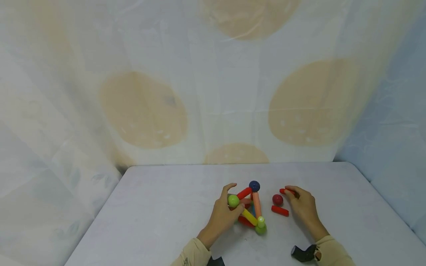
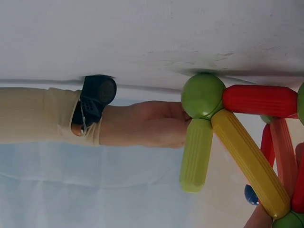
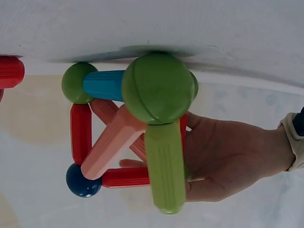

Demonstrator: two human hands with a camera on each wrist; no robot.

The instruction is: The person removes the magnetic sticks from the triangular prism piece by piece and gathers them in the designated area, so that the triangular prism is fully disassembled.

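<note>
- The frame [image 1: 250, 207], a small build of rods and balls, stood on the tabletop [image 1: 149, 221] near its front edge, between the two hands.
- The left hand [image 1: 222, 216] sat at the frame's 9 o'clock side, its fingers curled around a green ball [image 1: 233, 200] at the upper left corner; that grip was clenched on the ball.
- From that ball a yellow rod [image 1: 249, 217] ran down toward 5 o'clock to a second green ball [image 1: 261, 229] on the tabletop, which carried a short green rod [image 1: 261, 221] standing up from it.
- A blue ball [image 1: 254, 186] topped the frame at 12 o'clock, joined by a red rod [image 1: 244, 193] and a peach rod [image 1: 256, 204].
- The right hand [image 1: 303, 207] lay at the frame's 3 o'clock, apart from it, its fingertips pinching a loose red piece [image 1: 284, 191]; that grip was closed on the piece.
- A dark red ball [image 1: 277, 199] and another red rod [image 1: 280, 211] lay loose between the right hand and the frame.
- Judged from this, the work was well along: several rods and balls were already joined into a standing frame, while three red parts were not yet attached.
- The right wrist view showed a blue rod [image 3: 103, 85] between two green balls in the base.
</note>
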